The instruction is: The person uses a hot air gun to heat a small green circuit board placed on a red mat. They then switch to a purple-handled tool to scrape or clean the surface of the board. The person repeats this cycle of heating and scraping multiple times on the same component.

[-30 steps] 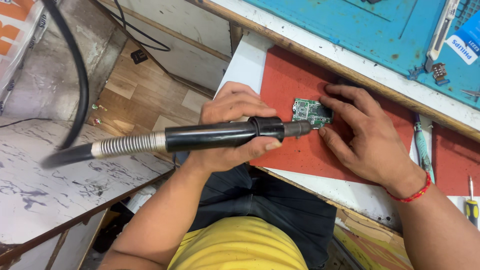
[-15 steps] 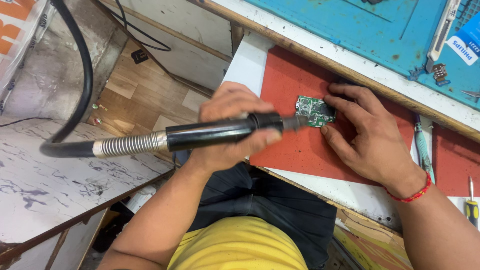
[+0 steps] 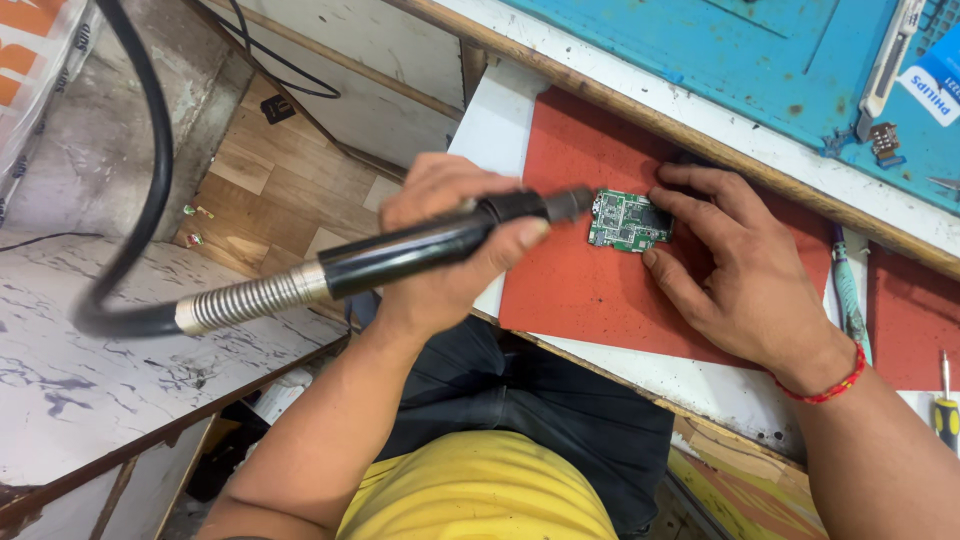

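1. We have a red mat (image 3: pixel 600 290) on the white bench edge, with a blue mat (image 3: pixel 720 50) further back. The green board (image 3: pixel 628 221) lies flat on the red mat, near its left side.
2. Our left hand (image 3: pixel 450 250) is wrapped shut around a black hot-air handle (image 3: pixel 400 262). Thumb lies along the barrel, the other fingers curl under. The handle runs near level, nozzle (image 3: pixel 570 203) just beside the board's left edge. We can't tell whether the tip touches the board or hovers; it is blurred.
3. The hose (image 3: pixel 135 200) loops wide off the back of the handle, past the metal spring collar (image 3: pixel 250 300).
4. Our right hand (image 3: pixel 745 270) lies palm-down on the red mat, fingers spread and holding nothing. The fingertips (image 3: pixel 668 178) press on the board's right side and pin it flat. Wrist rests on the mat, red thread band (image 3: pixel 830 385) on it.
5. Risks, as we judge them:
   - Those fingertips sit very near the nozzle; hot air spilling over the board could burn them.
   - The hose weight could drag the handle off aim and heat the wrong parts.
   - The board is held by finger pressure only; a slip lets it skate on the mat.
6. A screwdriver (image 3: pixel 945 415) lies far right, well apart.
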